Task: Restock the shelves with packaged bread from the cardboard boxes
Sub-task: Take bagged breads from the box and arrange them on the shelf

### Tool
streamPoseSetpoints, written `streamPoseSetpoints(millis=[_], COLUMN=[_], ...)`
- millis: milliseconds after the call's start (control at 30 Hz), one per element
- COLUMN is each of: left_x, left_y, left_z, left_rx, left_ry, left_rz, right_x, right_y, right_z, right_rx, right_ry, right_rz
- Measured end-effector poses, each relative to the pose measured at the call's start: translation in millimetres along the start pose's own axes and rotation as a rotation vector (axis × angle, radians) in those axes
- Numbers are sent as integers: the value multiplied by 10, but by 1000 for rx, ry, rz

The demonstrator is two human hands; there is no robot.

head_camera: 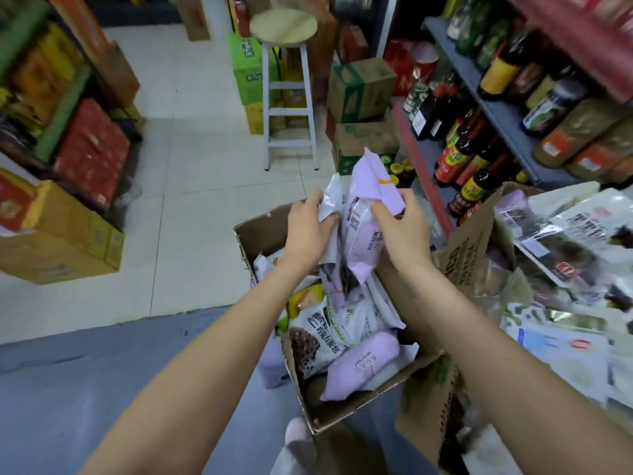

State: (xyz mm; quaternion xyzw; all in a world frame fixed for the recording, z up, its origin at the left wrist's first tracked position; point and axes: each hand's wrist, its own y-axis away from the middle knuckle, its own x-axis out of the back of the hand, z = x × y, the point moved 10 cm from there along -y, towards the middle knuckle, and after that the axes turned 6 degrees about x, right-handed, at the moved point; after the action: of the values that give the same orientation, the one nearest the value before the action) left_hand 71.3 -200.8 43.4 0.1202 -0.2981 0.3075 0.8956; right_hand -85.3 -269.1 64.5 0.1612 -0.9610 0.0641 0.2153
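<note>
An open cardboard box [255, 234] stands on the floor below me, filled with several bread packets in purple, white and brown wrappers. My right hand [402, 231] grips a purple bread packet [363, 221] by its upper part and holds it upright above the box. My left hand [308, 231] holds a white packet [330, 200] just left of the purple one. Another purple packet [363, 365] lies flat near the box's front. At the right, a shelf [565, 344] carries bagged bread in clear and white wrappers.
A white stool [287, 87] stands on the tiled floor ahead. Stacked cartons sit behind and beside it [359, 90]. Bottles of sauce fill the right-hand shelves [479, 159]. Yellow and red boxes [68, 234] line the left side. A second cardboard flap [469, 241] rises right of the box.
</note>
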Motion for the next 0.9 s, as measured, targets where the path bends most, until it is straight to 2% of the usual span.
streamPoseSetpoints(millis=[100,167,233,300,433,500,633,833,900], left_x=[189,311,344,317,86,-82,-502,-971,-1083], left_y=[128,205,305,492,1001,1223,1640,2211,2408], left_z=[531,876,1352,1890,2846,3256,3982,4898,5131], left_rx=[-38,-66,-146,-243,-361,-398,-424,-447,-502], left_ry=[154,238,226,213,265,314,445,631,597], left_rz=[65,104,109,95,-24,-84,-213,-311,-298], right_x=[214,458,843,1385,2537,3077,4160,5352,5690], right_y=[3,25,42,63,266,387,829,1523,1705], right_z=[-414,-561,-629,-759,-995,-1055,-1081,-718,-513], right_rx=[88,70,67,176,227,223,122,8,-50], right_ry=[-201,-357,-451,-335,-73,54,97,-194,-340], right_rz=[-154,-255,-258,-136,110,163,350,601,681])
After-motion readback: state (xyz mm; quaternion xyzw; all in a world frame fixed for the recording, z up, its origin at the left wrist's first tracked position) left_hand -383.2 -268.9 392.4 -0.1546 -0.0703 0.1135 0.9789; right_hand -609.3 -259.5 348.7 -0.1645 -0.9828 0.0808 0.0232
